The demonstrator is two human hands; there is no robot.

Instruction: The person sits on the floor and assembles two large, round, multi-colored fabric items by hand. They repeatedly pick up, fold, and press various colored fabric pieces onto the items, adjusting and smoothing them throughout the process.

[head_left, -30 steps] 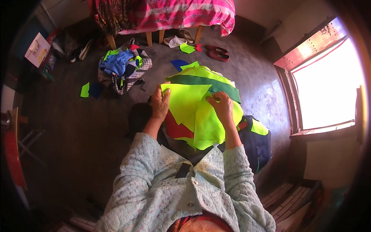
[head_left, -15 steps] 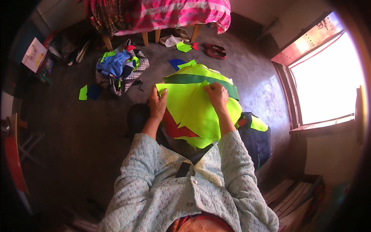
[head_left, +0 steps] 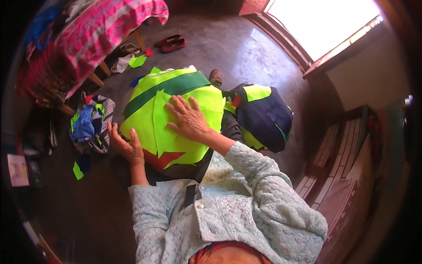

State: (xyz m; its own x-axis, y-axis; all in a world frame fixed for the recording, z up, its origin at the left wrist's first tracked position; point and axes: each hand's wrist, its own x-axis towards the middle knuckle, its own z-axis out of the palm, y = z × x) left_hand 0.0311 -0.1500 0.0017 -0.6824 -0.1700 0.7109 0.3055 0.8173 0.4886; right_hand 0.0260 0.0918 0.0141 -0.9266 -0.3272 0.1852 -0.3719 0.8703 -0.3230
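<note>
A pile of neon yellow-green fabric pieces (head_left: 204, 103) lies over my lap, with a dark green strip (head_left: 151, 99) across its far part and a red piece (head_left: 163, 159) showing at the near edge. My right hand (head_left: 190, 119) rests flat on the top piece, fingers spread, beside a raised fold or edge. At the pile's left side is my left hand (head_left: 127, 147), its fingers apart and curving up around the fabric's border. Nothing is gripped in either hand.
Right of my lap sits a dark navy bundle (head_left: 266, 112) with neon patches. A checked bag (head_left: 107, 105) of mixed cloth scraps stands on the floor at left. Maroon shoes (head_left: 172, 45) lie near a bed with a pink striped cover (head_left: 105, 31). A bright doorway (head_left: 321, 22) opens at upper right.
My hands have let go of the top piece's far corners. The right one now lies flat on it; the left has dropped to its side. My view has turned to the right.
</note>
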